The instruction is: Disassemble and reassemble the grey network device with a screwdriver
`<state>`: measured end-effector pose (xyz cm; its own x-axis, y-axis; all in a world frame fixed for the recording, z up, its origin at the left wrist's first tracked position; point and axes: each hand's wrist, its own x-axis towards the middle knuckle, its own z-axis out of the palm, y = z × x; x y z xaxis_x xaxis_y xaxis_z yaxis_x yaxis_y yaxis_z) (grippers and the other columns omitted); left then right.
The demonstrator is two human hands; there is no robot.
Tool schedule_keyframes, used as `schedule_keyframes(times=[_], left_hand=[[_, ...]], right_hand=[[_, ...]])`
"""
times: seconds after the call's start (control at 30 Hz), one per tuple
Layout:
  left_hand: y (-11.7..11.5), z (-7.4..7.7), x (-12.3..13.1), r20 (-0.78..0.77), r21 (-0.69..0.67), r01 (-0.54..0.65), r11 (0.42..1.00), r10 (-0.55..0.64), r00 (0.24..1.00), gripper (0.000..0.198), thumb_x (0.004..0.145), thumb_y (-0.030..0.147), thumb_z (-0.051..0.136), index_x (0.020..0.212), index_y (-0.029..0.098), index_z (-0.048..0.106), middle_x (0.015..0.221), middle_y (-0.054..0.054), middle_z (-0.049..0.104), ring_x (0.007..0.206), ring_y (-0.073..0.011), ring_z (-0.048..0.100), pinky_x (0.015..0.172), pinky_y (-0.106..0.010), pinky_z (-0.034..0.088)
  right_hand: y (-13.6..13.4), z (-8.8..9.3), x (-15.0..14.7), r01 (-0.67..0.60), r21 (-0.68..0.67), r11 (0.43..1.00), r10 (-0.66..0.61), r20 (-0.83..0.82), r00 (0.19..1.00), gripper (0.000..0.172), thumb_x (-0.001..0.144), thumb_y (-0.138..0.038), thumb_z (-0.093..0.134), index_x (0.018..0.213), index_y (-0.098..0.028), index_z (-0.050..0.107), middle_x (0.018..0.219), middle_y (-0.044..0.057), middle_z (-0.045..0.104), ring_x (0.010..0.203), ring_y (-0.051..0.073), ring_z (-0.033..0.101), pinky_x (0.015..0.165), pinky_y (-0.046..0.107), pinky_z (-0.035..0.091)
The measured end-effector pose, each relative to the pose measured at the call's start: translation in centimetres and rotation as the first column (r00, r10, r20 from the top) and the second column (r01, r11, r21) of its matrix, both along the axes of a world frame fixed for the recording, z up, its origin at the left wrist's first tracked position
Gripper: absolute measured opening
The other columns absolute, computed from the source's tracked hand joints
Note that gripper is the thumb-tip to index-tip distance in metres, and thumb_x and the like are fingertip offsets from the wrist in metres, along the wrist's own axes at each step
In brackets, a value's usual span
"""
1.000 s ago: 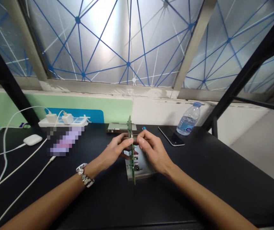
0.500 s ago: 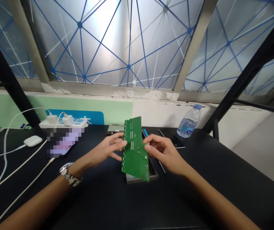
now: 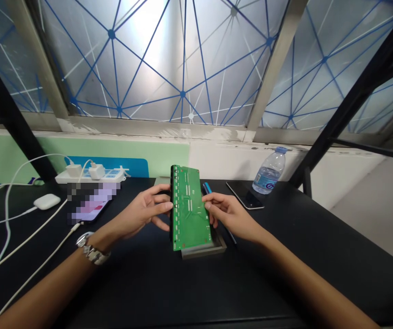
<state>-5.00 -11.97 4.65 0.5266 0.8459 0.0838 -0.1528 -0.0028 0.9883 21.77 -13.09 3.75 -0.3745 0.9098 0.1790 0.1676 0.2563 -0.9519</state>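
Observation:
A green circuit board (image 3: 192,224) is raised above the table, tilted, with its flat back side towards me. Along its left edge runs a black strip of connectors (image 3: 172,196). My left hand (image 3: 146,208) grips that edge, thumb in front and other fingers spread behind or beside it. On the opposite edge, my right hand (image 3: 228,212) pinches the board between thumb and fingers. Underneath lies a shallow grey metal casing (image 3: 205,252), partly hidden by the board. A wristwatch (image 3: 93,249) is on my left wrist.
Right of the board are a blue pen (image 3: 207,186), a dark phone (image 3: 246,196) and a water bottle (image 3: 269,171). At left stand a power strip (image 3: 114,176), a lit phone (image 3: 95,205), a white earbud case (image 3: 47,201) and white cables (image 3: 33,256) across the black table (image 3: 141,292).
The board has turned so that its black connector edge now shows on the left. Both hands have shifted slightly left, still holding it. More of the dark phone shows.

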Motion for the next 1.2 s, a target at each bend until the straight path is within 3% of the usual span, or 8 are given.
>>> schedule_keyframes(times=[0.23, 0.4, 0.53, 0.97, 1.1, 1.2], left_hand=[[-0.4, -0.7, 1.5, 0.028, 0.005, 0.011, 1.0, -0.011, 1.0, 0.04, 0.081, 0.032, 0.075, 0.113, 0.016, 0.056, 0.094, -0.006, 0.062, 0.075, -0.0167, 0.065, 0.053, -0.027, 0.061], [-0.7, -1.5, 2.1, 0.023, 0.025, 0.008, 1.0, -0.009, 1.0, 0.036, 0.081, 0.043, 0.074, 0.09, 0.013, 0.054, 0.072, -0.002, 0.059, 0.057, -0.0115, 0.058, 0.042, -0.021, 0.054], [-0.9, -2.2, 2.4, 0.028, 0.052, 0.023, 0.998, -0.024, 0.999, 0.037, 0.082, 0.046, 0.072, 0.086, 0.015, 0.052, 0.066, -0.001, 0.059, 0.051, -0.0099, 0.057, 0.041, -0.019, 0.051], [-1.1, -2.3, 3.0, -0.013, 0.079, 0.009, 0.997, -0.008, 1.0, 0.041, 0.08, 0.049, 0.074, 0.075, 0.016, 0.049, 0.05, 0.005, 0.053, 0.036, -0.005, 0.047, 0.035, -0.014, 0.041], [-1.3, -1.9, 2.9, -0.009, 0.069, -0.011, 0.998, 0.011, 1.0, 0.039, 0.081, 0.048, 0.074, 0.08, 0.017, 0.051, 0.049, 0.007, 0.053, 0.035, -0.0055, 0.046, 0.033, -0.014, 0.04], [-1.4, -1.4, 2.8, -0.01, 0.066, -0.059, 0.996, 0.059, 0.998, 0.034, 0.084, 0.045, 0.071, 0.088, 0.017, 0.053, 0.049, 0.008, 0.054, 0.034, -0.0059, 0.046, 0.031, -0.014, 0.039]], right_hand=[[0.0, -0.9, -0.7, 0.007, 0.051, 0.999, -0.011, 0.075, 0.997, 0.029, 0.094, -0.039, 0.057, 0.113, -0.017, 0.06, 0.077, 0.0, 0.056, 0.064, 0.012, 0.056, 0.062, 0.029, 0.05], [-0.8, -0.8, -1.7, -0.069, 0.082, 0.994, 0.065, 0.053, 0.996, 0.034, 0.099, -0.04, 0.051, 0.128, -0.023, 0.058, 0.108, 0.006, 0.066, 0.095, 0.019, 0.061, 0.085, 0.035, 0.05], [-1.5, -0.9, -2.3, -0.135, 0.08, 0.988, 0.133, 0.027, 0.991, 0.039, 0.1, -0.039, 0.051, 0.137, -0.025, 0.052, 0.126, 0.007, 0.062, 0.103, 0.019, 0.061, 0.096, 0.038, 0.048], [-1.9, -0.6, -2.7, -0.162, 0.055, 0.985, 0.161, 0.031, 0.987, 0.041, 0.1, -0.035, 0.051, 0.139, -0.025, 0.046, 0.135, 0.008, 0.056, 0.113, 0.019, 0.057, 0.1, 0.039, 0.046], [-1.6, -1.0, -2.8, -0.113, 0.055, 0.992, 0.114, -0.025, 0.993, 0.038, 0.098, -0.036, 0.054, 0.134, -0.025, 0.049, 0.128, 0.008, 0.058, 0.107, 0.019, 0.059, 0.097, 0.038, 0.047], [-1.2, -1.3, -2.5, -0.005, 0.072, 0.997, 0.008, -0.05, 0.999, 0.037, 0.094, -0.036, 0.06, 0.127, -0.022, 0.053, 0.112, 0.007, 0.062, 0.098, 0.019, 0.059, 0.093, 0.038, 0.049]])
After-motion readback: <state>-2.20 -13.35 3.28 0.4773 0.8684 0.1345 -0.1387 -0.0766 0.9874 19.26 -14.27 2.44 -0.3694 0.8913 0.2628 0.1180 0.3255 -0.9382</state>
